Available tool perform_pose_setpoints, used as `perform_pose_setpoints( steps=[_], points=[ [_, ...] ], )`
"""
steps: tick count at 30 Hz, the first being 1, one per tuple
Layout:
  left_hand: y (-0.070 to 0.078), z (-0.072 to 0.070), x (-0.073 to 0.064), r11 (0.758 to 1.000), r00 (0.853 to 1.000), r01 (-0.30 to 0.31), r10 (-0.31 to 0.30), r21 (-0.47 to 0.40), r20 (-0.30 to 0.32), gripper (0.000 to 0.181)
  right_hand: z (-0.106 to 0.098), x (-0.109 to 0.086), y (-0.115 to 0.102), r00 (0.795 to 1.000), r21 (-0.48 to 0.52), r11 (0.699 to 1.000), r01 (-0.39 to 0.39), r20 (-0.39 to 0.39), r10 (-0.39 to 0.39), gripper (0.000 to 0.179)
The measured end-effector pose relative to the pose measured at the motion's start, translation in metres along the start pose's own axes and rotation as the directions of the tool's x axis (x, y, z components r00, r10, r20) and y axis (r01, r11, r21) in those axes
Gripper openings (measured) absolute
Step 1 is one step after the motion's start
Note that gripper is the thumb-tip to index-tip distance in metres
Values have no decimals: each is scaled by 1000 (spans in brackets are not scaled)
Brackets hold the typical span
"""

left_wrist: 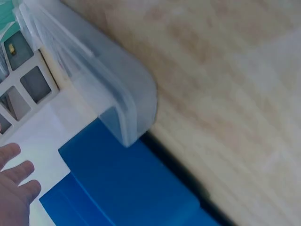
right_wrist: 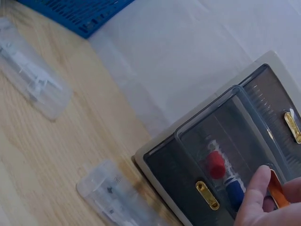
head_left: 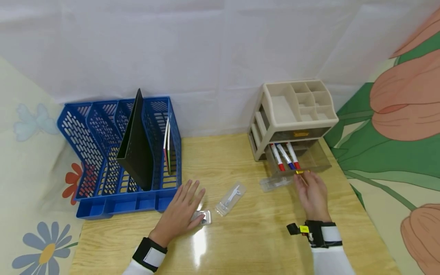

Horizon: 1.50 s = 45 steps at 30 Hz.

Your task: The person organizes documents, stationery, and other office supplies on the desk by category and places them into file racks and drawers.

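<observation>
At the small beige drawer unit point(head_left: 302, 128), my right hand point(head_left: 313, 196) pinches the gold handle point(right_wrist: 277, 190) of the middle drawer point(head_left: 316, 156), which is pulled out. Several markers with red and blue caps point(head_left: 284, 156) lie in that drawer's left part. My left hand point(head_left: 180, 214) is spread flat, fingers straight, in front of the blue file rack point(head_left: 130, 204). A small clear plastic case point(head_left: 207, 217) lies at its thumb, partly covered by the hand; in the left wrist view, a clear case point(left_wrist: 141, 94) looms large and close.
Two clear plastic packets lie mid-table: one packet point(head_left: 231, 198) between the hands, the other packet point(head_left: 275, 184) below the drawer front. In the rack stand a black folder point(head_left: 137, 152) and thin booklets point(head_left: 167, 147). A white cloth point(head_left: 213, 68) hangs behind.
</observation>
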State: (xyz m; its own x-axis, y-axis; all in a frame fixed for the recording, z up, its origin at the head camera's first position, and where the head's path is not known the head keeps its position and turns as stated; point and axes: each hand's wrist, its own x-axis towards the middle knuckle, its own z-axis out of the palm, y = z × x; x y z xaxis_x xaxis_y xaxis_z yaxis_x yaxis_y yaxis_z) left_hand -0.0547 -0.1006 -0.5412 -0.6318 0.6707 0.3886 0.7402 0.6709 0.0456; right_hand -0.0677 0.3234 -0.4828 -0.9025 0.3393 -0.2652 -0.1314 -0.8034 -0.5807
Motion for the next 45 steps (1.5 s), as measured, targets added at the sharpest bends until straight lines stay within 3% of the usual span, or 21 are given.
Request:
perform_pose_setpoints(
  steps=[8,14,19,22,26,38,45],
  points=[
    [4,3,-6,1000,1000,-2,2,-11,9,71,7,16,-5,997,-13,998,-59,53,60,19],
    [6,3,-8,999,1000,19,-18,-28,24,70,11,30,-9,983,33,989,-141,120,136,26],
    [8,4,-9,999,999,20,-19,-33,28,71,16,41,-13,957,102,959,-266,143,250,21],
    [9,4,-10,999,999,21,-19,-37,37,72,20,47,-15,946,143,937,-320,105,307,12],
    [10,5,-12,999,998,16,-15,-29,62,73,26,55,-14,941,166,926,-338,48,335,6],
    [11,8,-12,999,997,20,-18,-32,72,70,38,72,-15,940,164,926,-340,22,341,14],
    [11,7,-11,999,997,23,-20,-34,73,70,44,75,-17,940,99,936,-338,-9,341,21]
  ],
)
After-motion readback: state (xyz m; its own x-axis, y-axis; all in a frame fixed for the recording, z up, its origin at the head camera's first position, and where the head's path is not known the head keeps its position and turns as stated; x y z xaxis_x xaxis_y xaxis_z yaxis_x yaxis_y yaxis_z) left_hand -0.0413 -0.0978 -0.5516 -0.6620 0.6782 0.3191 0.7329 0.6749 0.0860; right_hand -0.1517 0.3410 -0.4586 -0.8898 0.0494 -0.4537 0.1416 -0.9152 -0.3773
